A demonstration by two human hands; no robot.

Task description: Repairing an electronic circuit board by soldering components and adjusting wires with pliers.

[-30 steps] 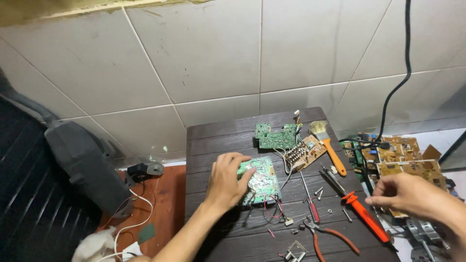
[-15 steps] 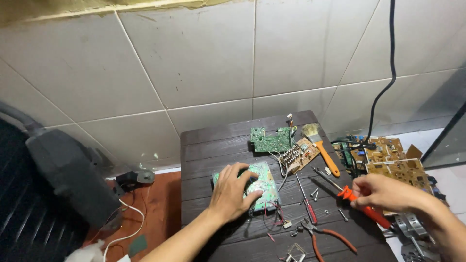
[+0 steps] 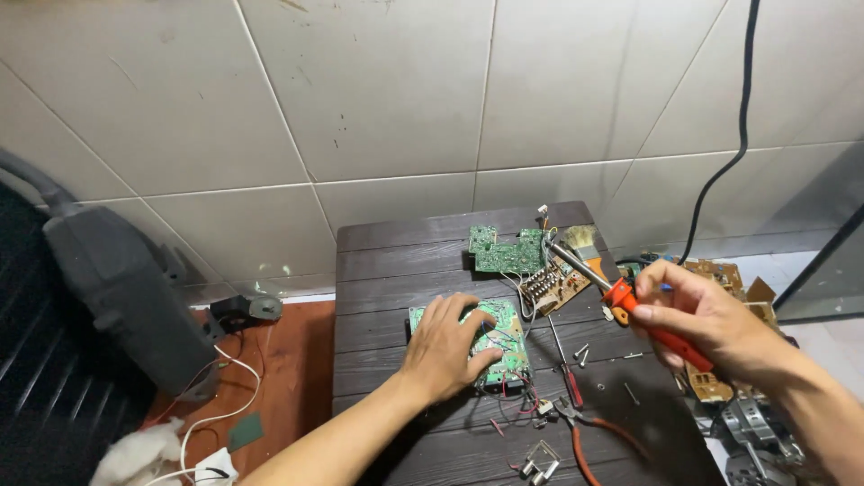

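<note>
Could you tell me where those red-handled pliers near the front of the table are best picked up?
By the two red handles of the pliers, coming from above at the table's front edge. They lie flat, handles splayed toward that edge, with the metal head pointing at the circuit board.

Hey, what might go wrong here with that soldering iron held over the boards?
The soldering iron in the right hand points over the far green board and its loose wires; the tip might touch them. The left hand lies flat on the near circuit board, so fingers may be close if the iron comes there.
</note>
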